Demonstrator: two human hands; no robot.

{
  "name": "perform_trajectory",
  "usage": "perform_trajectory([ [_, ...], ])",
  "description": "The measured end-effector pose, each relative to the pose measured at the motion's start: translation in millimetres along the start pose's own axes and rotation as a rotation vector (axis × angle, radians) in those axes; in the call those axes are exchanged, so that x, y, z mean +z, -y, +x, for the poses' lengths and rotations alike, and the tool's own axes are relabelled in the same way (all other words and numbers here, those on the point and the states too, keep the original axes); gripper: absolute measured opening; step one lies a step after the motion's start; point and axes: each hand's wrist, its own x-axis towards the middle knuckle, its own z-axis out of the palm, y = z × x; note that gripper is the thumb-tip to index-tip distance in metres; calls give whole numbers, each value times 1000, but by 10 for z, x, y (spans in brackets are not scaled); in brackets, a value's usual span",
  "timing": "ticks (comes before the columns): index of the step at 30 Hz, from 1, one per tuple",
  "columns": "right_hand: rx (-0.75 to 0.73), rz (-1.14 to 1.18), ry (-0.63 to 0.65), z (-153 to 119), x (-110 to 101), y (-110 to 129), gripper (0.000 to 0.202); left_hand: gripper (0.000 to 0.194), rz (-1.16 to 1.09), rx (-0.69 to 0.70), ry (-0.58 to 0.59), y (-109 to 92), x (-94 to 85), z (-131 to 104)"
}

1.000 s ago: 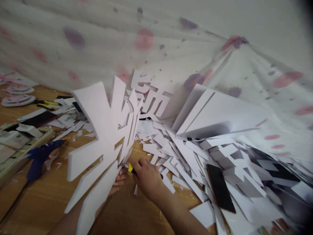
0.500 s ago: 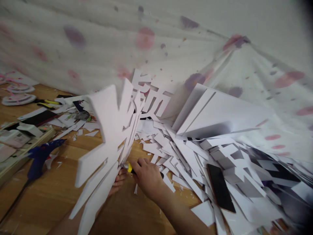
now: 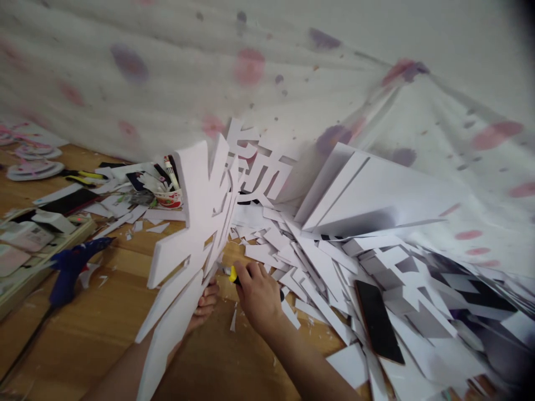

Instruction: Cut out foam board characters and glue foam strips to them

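Left hand (image 3: pixel 205 303): gripping the white cutout (image 3: pixel 193 189) low down, fingers curled, partly hidden behind it.
Cutout: tilted up, extends above and below-left of my left hand.
Right hand (image 3: pixel 259 302): closed round the yellow-and-black cutter (image 3: pixel 234 274); I can't tell if its tip touches the cutout.
Scraps (image 3: pixel 324 307): white, strewn right of and beyond my right hand on the bench (image 3: pixel 217 359).
Phone (image 3: pixel 378 321): dark, on scraps, right of right hand.
Glue gun (image 3: pixel 67 275): blue, well left of both hands.
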Motion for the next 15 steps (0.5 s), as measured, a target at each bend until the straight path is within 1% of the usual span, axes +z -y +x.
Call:
perform_trajectory([
  [3, 14, 53, 12, -6, -4, -62, 36, 31, 15, -23, 4, 2, -31, 37],
  [6, 75, 113, 32, -24, 1, -151, 32, 29, 19, -42, 16, -24, -64, 78],
  [10, 149, 151, 27, -73, 28, -253, 29, 18, 11, -65, 35, -68, -62, 92],
  [12, 112, 135, -1, -92, 36, -255, 32, 21, -26, -98, 61, -57, -18, 58],
  [15, -15, 91, -41, -78, 28, -205, 37, 16, -144, -176, 92, 5, 98, -39],
])
